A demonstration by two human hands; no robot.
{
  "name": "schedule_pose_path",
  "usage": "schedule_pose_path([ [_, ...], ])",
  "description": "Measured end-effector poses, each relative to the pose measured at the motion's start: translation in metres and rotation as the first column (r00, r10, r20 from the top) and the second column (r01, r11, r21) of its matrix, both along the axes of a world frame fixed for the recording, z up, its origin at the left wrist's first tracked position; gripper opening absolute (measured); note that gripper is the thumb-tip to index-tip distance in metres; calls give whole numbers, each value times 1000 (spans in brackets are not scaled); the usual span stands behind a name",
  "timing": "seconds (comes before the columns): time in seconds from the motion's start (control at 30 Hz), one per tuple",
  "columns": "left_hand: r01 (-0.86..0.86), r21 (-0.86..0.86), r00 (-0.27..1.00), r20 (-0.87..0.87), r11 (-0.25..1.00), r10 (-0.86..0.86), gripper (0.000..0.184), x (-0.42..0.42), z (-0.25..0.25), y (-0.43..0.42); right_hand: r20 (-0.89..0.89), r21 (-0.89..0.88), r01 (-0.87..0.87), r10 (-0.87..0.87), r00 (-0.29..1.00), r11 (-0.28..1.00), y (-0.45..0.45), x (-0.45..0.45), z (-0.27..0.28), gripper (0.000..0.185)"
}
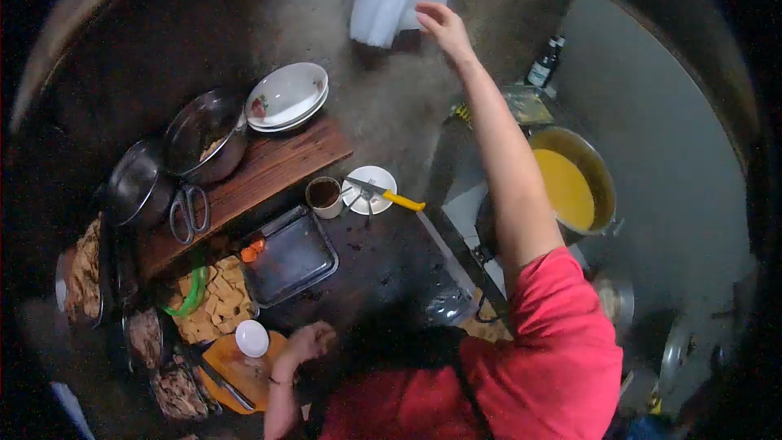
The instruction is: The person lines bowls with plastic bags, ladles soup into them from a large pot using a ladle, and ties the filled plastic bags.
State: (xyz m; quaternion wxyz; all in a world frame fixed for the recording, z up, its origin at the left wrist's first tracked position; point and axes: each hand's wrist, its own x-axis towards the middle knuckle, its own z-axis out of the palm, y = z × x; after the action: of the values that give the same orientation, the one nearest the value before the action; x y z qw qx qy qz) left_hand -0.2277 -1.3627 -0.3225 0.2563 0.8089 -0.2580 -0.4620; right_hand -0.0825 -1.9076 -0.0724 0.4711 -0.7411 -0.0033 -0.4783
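Note:
My right hand is stretched far forward, its fingers apart beside a hanging bundle of clear plastic bags. Whether the fingertips touch the bags I cannot tell. Low in the view, my left hand hovers by the right edge of an orange cutting board; it is dark and blurred, so its grip is unclear. On that board rest a small white bowl and a dark-bladed knife. Tofu-like yellow pieces lie behind it, with a green band-like object on top.
A metal tray with orange slices sits mid-table. Beyond are a cup, a plate with a yellow-handled knife, stacked bowls and scissors on a wooden plank. A pot of yellow liquid stands right.

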Motion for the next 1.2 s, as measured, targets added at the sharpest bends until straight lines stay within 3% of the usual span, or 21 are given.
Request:
schedule_pose_path([
  [0.03, -36, 8, 999, -41, 999, 36, 32, 5, 37, -34, 4, -116, -29, 29, 1000, 993, -3, 7, 4, 32],
  [0.07, -60, 8, 998, -31, 998, 60, 32, 10, 54, -58, -73, -100, -125, 118, 990, 987, -8, 9, 4, 32],
  [0.17, 178, -193, 976, 161, 965, -148, 34, 28, 108, -123, -162, -71, -261, 247, 955, 963, -9, 22, 11, 33],
  [0.2, 199, -337, 976, 154, 920, -154, 32, 38, 112, -139, -127, -81, -265, 254, 959, 961, -11, 24, 12, 29],
  [0.23, 116, -282, 990, 106, 952, -90, 30, 41, 136, -165, -130, -74, -289, 278, 952, 954, -12, 24, 14, 29],
  [0.33, 107, -456, 983, 183, 884, -24, 25, 56, 184, -224, -136, -45, -359, 350, 927, 932, -17, 23, 17, 24],
  [0.53, 3, -665, 930, 277, 747, 243, 24, 85, 238, -311, -125, -195, -235, 214, 969, 952, -28, -4, 28, 17],
  [0.6, 30, -758, 843, 370, 652, 391, 27, 92, 249, -335, -55, -457, -167, 159, 986, 874, -28, -13, 30, 13],
  [0.63, 49, -811, 772, 400, 582, 494, 27, 92, 253, -348, -58, -459, -185, 178, 982, 869, -24, -16, 24, 13],
  [0.67, 33, -813, 765, 395, 582, 509, 27, 99, 252, -361, 9, -649, -158, 216, 976, 744, -18, -16, 17, 11],
  [0.7, 69, -875, 679, 393, 479, 620, 30, 110, 249, -373, 70, -805, -104, 267, 961, 585, -10, -18, 9, 9],
  [0.73, 122, -918, 585, 374, 377, 720, 33, 113, 249, -382, 42, -829, -111, 258, 965, 548, 2, -26, -5, 9],
  [0.77, 149, -882, 419, 466, 447, 779, 38, 112, 246, -388, 15, -852, -116, 246, 969, 511, 15, -38, -22, 9],
  [0.83, -6, -828, 402, 511, 560, 760, 39, 103, 241, -385, -62, -814, -228, 311, 948, 534, 40, -65, -46, 7],
  [0.9, -85, -832, 447, 460, 549, 767, 34, 97, 229, -371, -351, -833, -422, 248, 903, 357, 63, -103, -58, 9],
  [0.97, -147, -905, 593, 242, 398, 768, 26, 84, 208, -348, -291, -772, -554, 601, 744, 311, 81, -133, -89, 16],
  [1.03, -243, -867, 621, 205, 434, 756, 18, 72, 188, -316, -568, -460, -870, 695, 441, 176, 91, -176, -63, 30],
  [1.1, -373, -770, 604, 222, 517, 766, 14, 66, 161, -285, -402, -153, -979, 914, -60, -131, 102, -208, -26, 43],
  [1.17, -385, -789, 616, 167, 479, 770, 13, 35, 161, -271, -129, -41, -766, 764, -632, -641, 116, -230, -4, 32],
  [1.2, -378, -820, 626, 116, 430, 771, 12, 25, 163, -266, -96, -48, -700, 701, -707, -713, 125, -245, 5, 31],
])
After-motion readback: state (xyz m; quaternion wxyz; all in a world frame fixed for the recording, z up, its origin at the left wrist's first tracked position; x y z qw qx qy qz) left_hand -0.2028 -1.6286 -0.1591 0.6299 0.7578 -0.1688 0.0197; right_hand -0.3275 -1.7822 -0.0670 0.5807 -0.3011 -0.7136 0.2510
